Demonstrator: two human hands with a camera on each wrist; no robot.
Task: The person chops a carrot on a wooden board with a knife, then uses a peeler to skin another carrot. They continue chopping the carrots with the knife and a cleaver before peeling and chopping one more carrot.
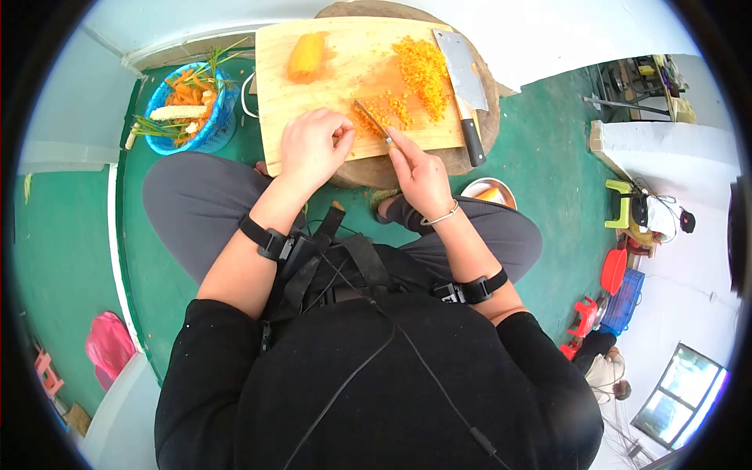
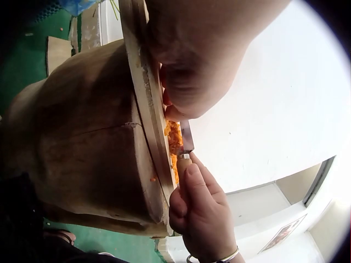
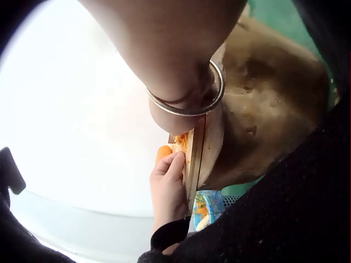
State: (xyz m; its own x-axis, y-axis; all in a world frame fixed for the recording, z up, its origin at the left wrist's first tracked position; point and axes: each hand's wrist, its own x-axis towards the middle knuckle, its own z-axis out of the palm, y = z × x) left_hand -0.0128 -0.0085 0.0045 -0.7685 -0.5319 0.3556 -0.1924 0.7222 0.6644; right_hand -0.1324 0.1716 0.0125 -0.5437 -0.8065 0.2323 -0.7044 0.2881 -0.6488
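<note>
The wooden stump (image 2: 82, 126) is the biggest thing before me, and the board (image 1: 352, 66) lies flat on top of it. To my left, on the green floor, stands the blue basket (image 1: 224, 129) of orange peelings and green stems. The cleaver (image 1: 464, 74) lies along the board's right side, black handle toward me. The bowl (image 1: 479, 189) sits beyond my right knee, a yellow piece in it. The orange heap (image 1: 423, 74) of chopped bits rests on the board, just left of the cleaver. My left hand (image 1: 312, 145) is over the board's near edge, fingers curled in to the thumb; I cannot tell whether they have hold of anything. My right hand (image 1: 421, 178) is closed round the handle of the small knife (image 1: 369, 117), thumb pressed to it, blade over the board. The carrot (image 1: 306, 56) lies at the far left of the board, well apart from both hands. Loose bits (image 1: 401, 110) lie between blade and heap.
</note>
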